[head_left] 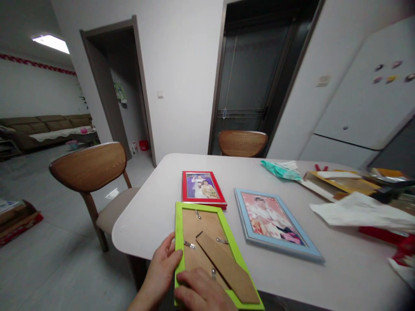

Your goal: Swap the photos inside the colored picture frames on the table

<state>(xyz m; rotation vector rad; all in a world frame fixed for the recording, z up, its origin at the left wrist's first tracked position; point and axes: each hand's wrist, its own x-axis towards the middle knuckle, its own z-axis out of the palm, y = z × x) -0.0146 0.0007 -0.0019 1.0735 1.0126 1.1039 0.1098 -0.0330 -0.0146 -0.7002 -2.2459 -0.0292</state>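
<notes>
A lime-green picture frame (236, 253) lies back side up at the table's front edge. Its brown backing board (207, 250) carries several small metal clips (189, 245) and a brown stand leg (227, 268) set aslant. Gripping the frame's left edge is my left hand (162, 263), thumb on top and fingers at the outer side. My right hand (202, 291) reaches over the lower part of the back, its bent fingers on the lower left border. What its fingertips press is partly hidden.
Beyond the green frame lies a red picture frame (204, 204), with a light-blue picture frame (244, 224) to the right. White paper (359, 209), a teal-and-white wrapper (282, 170) and opened packaging (340, 183) crowd the table's right side. Wooden chairs (92, 166) stand left and behind.
</notes>
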